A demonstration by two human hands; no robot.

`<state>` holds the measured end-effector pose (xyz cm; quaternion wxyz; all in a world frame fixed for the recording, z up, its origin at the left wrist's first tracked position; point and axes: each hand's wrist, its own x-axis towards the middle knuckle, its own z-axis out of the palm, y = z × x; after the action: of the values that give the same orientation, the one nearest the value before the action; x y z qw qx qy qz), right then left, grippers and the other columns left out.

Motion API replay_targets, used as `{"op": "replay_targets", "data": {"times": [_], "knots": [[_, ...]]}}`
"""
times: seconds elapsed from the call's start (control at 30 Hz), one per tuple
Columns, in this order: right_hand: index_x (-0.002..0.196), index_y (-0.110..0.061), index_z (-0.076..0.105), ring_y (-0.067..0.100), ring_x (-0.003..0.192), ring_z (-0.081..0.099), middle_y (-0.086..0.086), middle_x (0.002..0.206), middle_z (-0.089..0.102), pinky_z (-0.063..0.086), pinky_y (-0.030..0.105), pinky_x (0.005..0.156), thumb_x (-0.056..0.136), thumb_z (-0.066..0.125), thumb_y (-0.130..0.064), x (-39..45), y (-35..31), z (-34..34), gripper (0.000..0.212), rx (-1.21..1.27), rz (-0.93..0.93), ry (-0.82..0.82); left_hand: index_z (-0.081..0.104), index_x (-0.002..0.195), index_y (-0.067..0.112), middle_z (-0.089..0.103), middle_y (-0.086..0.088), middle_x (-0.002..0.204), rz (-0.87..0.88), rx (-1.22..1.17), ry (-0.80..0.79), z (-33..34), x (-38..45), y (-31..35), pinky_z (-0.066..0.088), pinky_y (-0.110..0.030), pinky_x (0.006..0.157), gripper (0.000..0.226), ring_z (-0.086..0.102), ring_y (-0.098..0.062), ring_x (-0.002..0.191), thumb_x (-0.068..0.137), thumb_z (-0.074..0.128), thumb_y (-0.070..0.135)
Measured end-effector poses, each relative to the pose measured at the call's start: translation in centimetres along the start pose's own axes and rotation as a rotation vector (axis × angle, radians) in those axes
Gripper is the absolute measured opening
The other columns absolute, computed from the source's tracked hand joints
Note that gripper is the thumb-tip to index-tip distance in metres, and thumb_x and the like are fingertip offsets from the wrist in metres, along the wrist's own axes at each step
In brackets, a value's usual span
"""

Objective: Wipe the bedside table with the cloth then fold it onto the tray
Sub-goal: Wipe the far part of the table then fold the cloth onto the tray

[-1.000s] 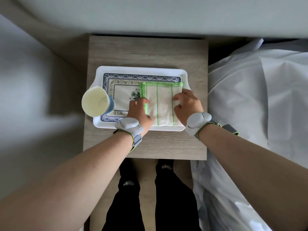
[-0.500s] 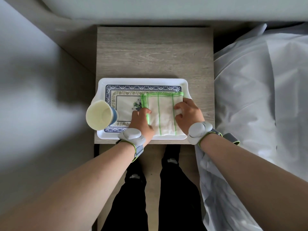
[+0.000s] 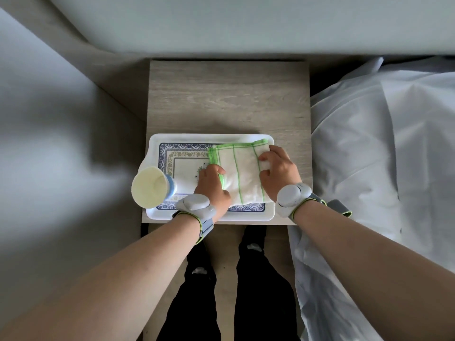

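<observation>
- Cloth [image 3: 242, 172]: white with green stripes and green edging, folded into a rectangle, lying on the right half of the tray [image 3: 211, 137].
- Left hand [image 3: 213, 187] pinches the cloth's left edge, thumb on top.
- Right hand [image 3: 278, 169] presses its curled fingers onto the cloth's right edge.
- The tray, white with a blue patterned border, sits at the near edge of the wooden bedside table [image 3: 229, 94].
- A cup [image 3: 150, 187] stands on the tray's left near corner.
- White bedding [image 3: 384, 148] lies to the right.

Dim, soft daylight, faint shadows beyond the tray [image 3: 211, 137], wide-angle bending at the edges, left side blurred.
</observation>
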<state>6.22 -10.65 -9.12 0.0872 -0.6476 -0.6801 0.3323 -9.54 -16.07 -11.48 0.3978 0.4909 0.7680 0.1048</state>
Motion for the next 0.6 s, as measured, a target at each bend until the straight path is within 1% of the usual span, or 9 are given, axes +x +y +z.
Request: {"op": "replay_targets", "data": {"times": [0.17,0.23,0.3,0.37,0.4,0.47,0.5,0.53,0.6], "knots": [[0.109,0.0,0.06,0.035,0.108,0.053,0.012,0.134,0.047,0.035,0.025,0.088,0.076,0.05,0.006,4.0,-0.3,-3.2,0.035,0.003,-0.006,0.033,0.041,0.115,0.02,0.037,-0.004,0.113,0.071,-0.013,0.007,-1.9,3.5,3.6,0.035,-0.026,0.07,0.045,0.045,-0.021,0.081,0.076,0.052,0.001],[0.11,0.001,0.06,0.036,0.11,0.052,0.014,0.134,0.046,0.035,0.025,0.089,0.076,0.048,0.008,5.6,-0.2,-4.3,0.037,-0.001,-0.004,0.057,0.041,0.119,0.019,0.038,-0.007,0.116,0.113,0.003,-0.011,-2.4,5.3,4.8,0.034,-0.022,0.074,0.046,0.043,-0.018,0.085,0.078,0.053,0.001],[0.112,0.001,0.059,0.036,0.111,0.051,0.014,0.135,0.045,0.035,0.025,0.09,0.077,0.047,0.009,7.3,0.2,-5.3,0.038,-0.003,0.001,0.079,0.043,0.121,0.019,0.041,-0.009,0.122,0.147,0.025,0.006,-2.5,7.3,6.3,0.029,-0.014,0.073,0.047,0.043,-0.016,0.088,0.079,0.055,0.001],[0.114,-0.001,0.058,0.036,0.112,0.05,0.013,0.136,0.044,0.036,0.025,0.09,0.078,0.045,0.009,9.3,1.1,-6.4,0.04,-0.002,0.015,0.101,0.046,0.12,0.018,0.045,-0.011,0.122,0.173,0.028,0.055,-1.9,9.3,8.0,0.024,-0.01,0.07,0.047,0.05,-0.023,0.094,0.078,0.057,0.0],[0.115,-0.003,0.057,0.036,0.113,0.049,0.012,0.136,0.043,0.036,0.026,0.09,0.078,0.043,0.009,10.1,1.5,-6.8,0.041,-0.005,0.03,0.107,0.046,0.119,0.018,0.045,-0.012,0.122,0.179,0.027,0.069,-1.6,10.1,8.7,0.024,-0.01,0.069,0.047,0.051,-0.027,0.098,0.077,0.057,0.0],[0.117,-0.006,0.056,0.036,0.113,0.049,0.01,0.137,0.042,0.037,0.028,0.089,0.078,0.042,0.008,11.6,2.3,-7.5,0.044,-0.012,0.054,0.117,0.046,0.119,0.02,0.045,-0.012,0.123,0.172,0.038,0.071,-1.0,11.8,9.9,0.029,-0.016,0.076,0.047,0.051,-0.029,0.102,0.078,0.057,0.002],[0.118,-0.006,0.056,0.036,0.114,0.048,0.01,0.137,0.042,0.038,0.029,0.089,0.078,0.042,0.008,12.2,2.7,-7.7,0.045,-0.016,0.055,0.12,0.046,0.119,0.022,0.045,-0.012,0.123,0.169,0.052,0.068,-0.7,12.6,10.4,0.032,-0.022,0.078,0.047,0.051,-0.03,0.102,0.078,0.058,0.003],[0.119,-0.006,0.055,0.036,0.114,0.048,0.011,0.138,0.042,0.038,0.03,0.09,0.078,0.043,0.008,12.8,3.2,-7.9,0.045,-0.019,0.055,0.121,0.046,0.118,0.023,0.046,-0.012,0.122,0.165,0.067,0.068,-0.3,13.3,10.8,0.033,-0.025,0.077,0.047,0.053,-0.031,0.101,0.077,0.058,0.004],[0.122,-0.005,0.053,0.036,0.116,0.047,0.013,0.139,0.041,0.038,0.032,0.091,0.078,0.044,0.007,13.7,4.2,-8.1,0.046,-0.023,0.057,0.116,0.047,0.118,0.023,0.047,-0.013,0.122,0.16,0.094,0.066,0.5,14.3,11.4,0.034,-0.027,0.076,0.046,0.054,-0.033,0.099,0.076,0.057,0.005]]}}
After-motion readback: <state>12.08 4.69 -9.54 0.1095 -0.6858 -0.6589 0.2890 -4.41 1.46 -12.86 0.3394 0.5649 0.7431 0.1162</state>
